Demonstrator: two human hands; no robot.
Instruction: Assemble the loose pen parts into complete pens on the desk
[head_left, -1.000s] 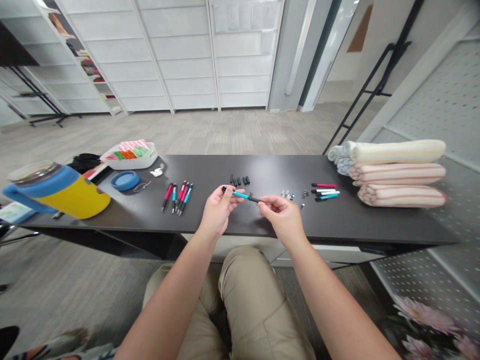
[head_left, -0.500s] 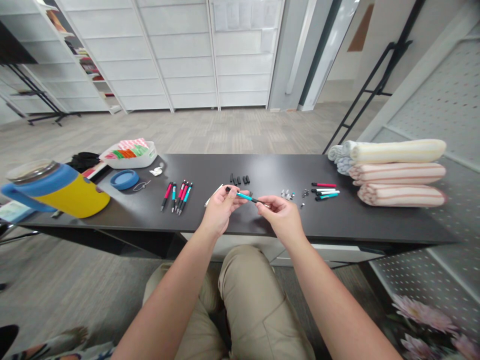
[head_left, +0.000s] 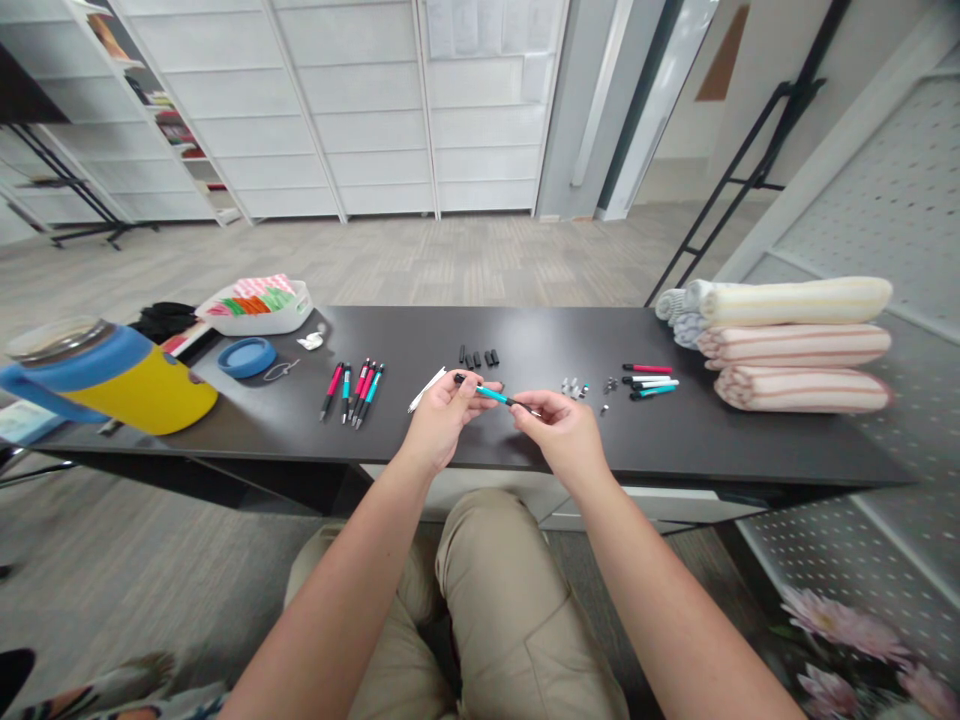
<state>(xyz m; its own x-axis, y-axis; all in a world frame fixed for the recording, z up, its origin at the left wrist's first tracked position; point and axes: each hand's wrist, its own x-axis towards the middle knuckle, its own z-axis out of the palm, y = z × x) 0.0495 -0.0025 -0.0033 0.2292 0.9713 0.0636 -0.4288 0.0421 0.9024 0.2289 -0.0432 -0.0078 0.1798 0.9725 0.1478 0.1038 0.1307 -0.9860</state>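
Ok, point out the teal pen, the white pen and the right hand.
teal pen [head_left: 489, 394], head view, teal barrel
white pen [head_left: 427, 390], head view, barrel
right hand [head_left: 562, 432], head view, back of hand

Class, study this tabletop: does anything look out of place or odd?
A slim white pen lies slanted by itself on the black table, apart from the tidy group of pink and teal pens, so it looks stray.

An office-like workroom: carpet-tile floor [head_left: 420, 265], white panelled cabinets [head_left: 337, 110] along the far side, and a long dark counter [head_left: 525, 335] holding pens [head_left: 360, 392] and, right, rolled towels [head_left: 795, 345].
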